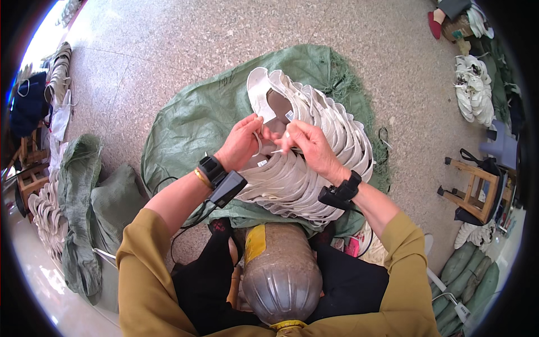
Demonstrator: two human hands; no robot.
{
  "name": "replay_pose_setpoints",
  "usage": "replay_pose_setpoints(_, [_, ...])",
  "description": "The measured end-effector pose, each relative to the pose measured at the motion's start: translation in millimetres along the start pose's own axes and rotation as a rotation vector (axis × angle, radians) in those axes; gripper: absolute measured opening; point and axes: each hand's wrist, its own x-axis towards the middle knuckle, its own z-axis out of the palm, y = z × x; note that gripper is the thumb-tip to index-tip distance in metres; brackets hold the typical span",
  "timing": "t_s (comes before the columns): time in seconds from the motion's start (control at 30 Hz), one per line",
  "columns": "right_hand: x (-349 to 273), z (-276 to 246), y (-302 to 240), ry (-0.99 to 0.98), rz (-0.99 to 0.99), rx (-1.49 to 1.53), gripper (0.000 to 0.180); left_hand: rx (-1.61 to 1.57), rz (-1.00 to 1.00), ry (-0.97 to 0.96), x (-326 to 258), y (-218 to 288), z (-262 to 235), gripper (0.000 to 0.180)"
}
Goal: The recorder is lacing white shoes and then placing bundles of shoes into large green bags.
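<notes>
Before me lies a curved row of pale grey-white shoe uppers [328, 132], nested one in another on a green woven sack [185, 121]. Over the row, my left hand [242, 141] is closed in a pinch on a thin white cord [259, 147], which loops down below its fingers. My right hand [312, 147] has its fingers pinched together close by, with a short white strand of the cord at the tips. Both hands are close to the end shoe upper [259, 92], which has a brown-grey lining and a small white label. The fingers partly hide the cord.
A large plastic bottle [283, 281] with a brownish upper part stands between my knees. At the left are a heap of green sacking [84, 213] and more stacked uppers [48, 216]. Wooden stools [471, 188] and white bundles [473, 90] stand at the right. Cables hang from my wrists.
</notes>
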Motion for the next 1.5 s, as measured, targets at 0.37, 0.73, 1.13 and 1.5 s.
replay_pose_setpoints(0.37, [-16,-10,-9,0.075,-0.177,-0.625,0.026,0.421,0.038,0.125,18,-10,17,0.023])
replay_pose_setpoints(0.73, [-7,-32,5,0.261,0.112,0.035,0.040,0.813,0.067,0.084,14,1,27,0.022])
replay_pose_setpoints(1.13, [26,20,-35,-0.022,-0.084,-0.147,0.025,0.934,0.231,0.085,-1,-16,15,0.024])
replay_pose_setpoints(1.5, [18,7,16,-0.017,-0.020,-0.620,0.005,0.443,0.032,0.099,-7,-9,5,0.032])
